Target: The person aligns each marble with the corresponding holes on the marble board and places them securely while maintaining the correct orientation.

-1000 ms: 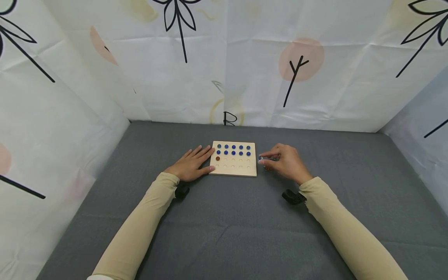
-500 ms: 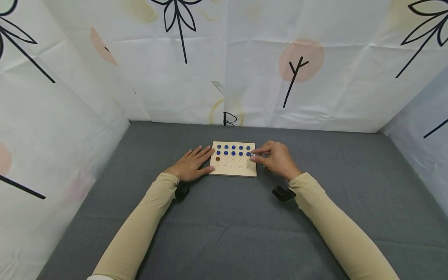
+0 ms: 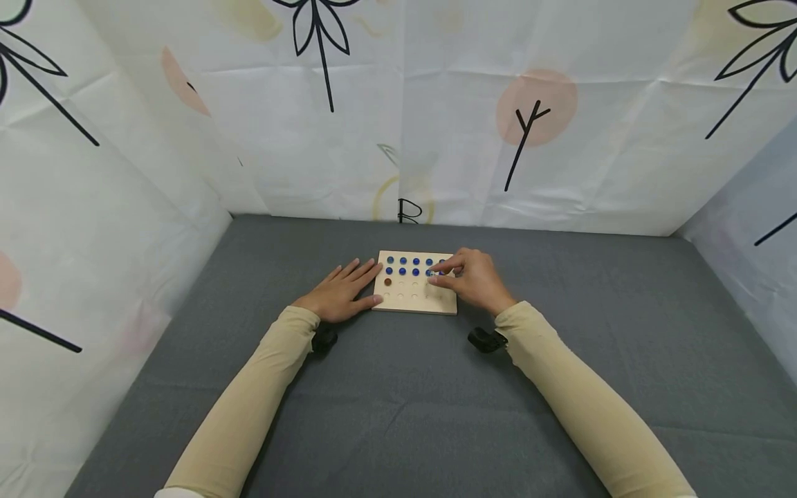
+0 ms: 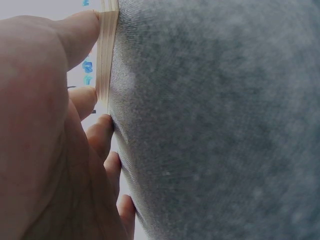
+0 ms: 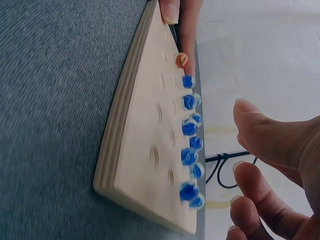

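A pale wooden board (image 3: 405, 304) with rows of shallow round dimples lies on the grey cloth. Blue glass marbles (image 5: 189, 156) fill its two far rows, and one orange-brown marble (image 3: 388, 282) sits at the left of the third row. My left hand (image 3: 338, 296) lies flat with spread fingers, thumb and index fingertip on the board's left edge. Over the board's right part, my right hand (image 3: 478, 280) pinches a small glassy marble (image 3: 430, 273) between thumb and index finger. That marble is hidden in the right wrist view, where the fingers (image 5: 265, 200) are curled.
Grey cloth (image 3: 386, 401) covers the table around the board. White patterned sheets (image 3: 448, 138) stand behind and at both sides. A black wrist camera (image 3: 486, 339) hangs under the right wrist, another black one (image 3: 324, 339) under the left.
My right hand has moved left with the pinched marble, from beside the board's right edge to over its right part. The left hand and the board have stayed still.
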A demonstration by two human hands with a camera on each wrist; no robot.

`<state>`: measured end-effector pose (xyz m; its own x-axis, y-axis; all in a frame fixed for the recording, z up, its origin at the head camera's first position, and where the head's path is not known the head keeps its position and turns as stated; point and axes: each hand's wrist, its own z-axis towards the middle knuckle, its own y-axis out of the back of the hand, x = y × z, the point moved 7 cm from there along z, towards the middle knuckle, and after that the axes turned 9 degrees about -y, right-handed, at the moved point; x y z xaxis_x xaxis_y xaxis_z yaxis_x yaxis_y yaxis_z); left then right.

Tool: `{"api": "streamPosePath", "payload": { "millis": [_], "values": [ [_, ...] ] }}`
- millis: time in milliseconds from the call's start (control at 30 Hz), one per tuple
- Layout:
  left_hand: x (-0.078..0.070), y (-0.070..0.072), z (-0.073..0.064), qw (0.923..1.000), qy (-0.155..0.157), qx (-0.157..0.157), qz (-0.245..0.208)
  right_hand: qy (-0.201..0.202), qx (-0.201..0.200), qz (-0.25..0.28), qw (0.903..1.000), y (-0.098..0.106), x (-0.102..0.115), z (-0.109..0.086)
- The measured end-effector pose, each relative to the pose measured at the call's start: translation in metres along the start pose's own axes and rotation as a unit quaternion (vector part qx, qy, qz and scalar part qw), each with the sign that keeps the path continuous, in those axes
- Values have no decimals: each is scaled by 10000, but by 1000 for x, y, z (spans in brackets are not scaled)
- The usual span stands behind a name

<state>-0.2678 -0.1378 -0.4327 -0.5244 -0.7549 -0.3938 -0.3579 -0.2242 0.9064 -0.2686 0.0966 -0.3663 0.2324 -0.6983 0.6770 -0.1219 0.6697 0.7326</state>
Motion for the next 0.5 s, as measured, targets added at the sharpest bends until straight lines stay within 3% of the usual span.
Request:
{"api": "streamPosePath", "payload": {
  "millis": [500],
  "values": [
    [3,-2,1,10000,50,58,-41,62,91,-148,9998,-25,14,10]
  ]
}}
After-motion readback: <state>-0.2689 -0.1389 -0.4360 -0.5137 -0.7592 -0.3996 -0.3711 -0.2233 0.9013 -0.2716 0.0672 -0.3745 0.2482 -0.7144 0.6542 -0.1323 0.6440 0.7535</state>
